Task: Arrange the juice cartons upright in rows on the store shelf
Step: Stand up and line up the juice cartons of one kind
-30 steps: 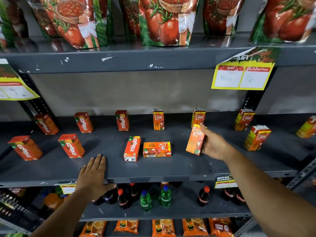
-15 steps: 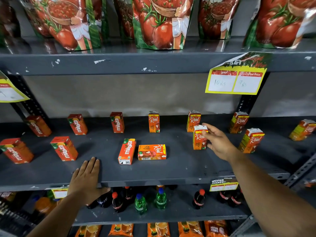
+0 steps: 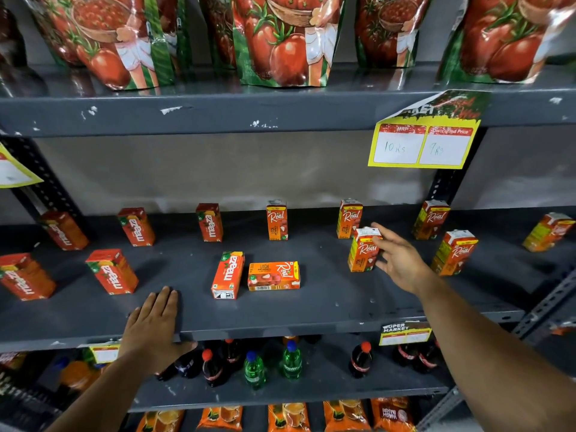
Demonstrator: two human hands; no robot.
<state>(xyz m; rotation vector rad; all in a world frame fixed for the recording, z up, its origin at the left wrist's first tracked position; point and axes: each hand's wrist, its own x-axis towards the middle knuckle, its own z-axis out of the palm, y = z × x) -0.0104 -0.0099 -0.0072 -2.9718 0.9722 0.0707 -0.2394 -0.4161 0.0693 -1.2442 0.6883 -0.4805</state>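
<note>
An orange Real juice carton stands upright on the grey middle shelf, in front of another upright Real carton. My right hand is just right of it with fingers spread, fingertips brushing its top and side. My left hand lies flat, palm down, on the shelf's front edge. Two cartons lie on their sides mid-shelf: a red Maaza carton and a Real litchi carton. Several Maaza cartons stand at the left and several Real cartons at the right.
Tomato pouches fill the shelf above, and a yellow price tag hangs from its edge. Small soda bottles stand on the shelf below, with orange packets under them. A slotted upright post rises at the back right.
My right hand carried the Real carton back and right, stood it upright on the shelf, and has opened off it. My left hand stayed on the shelf edge.
</note>
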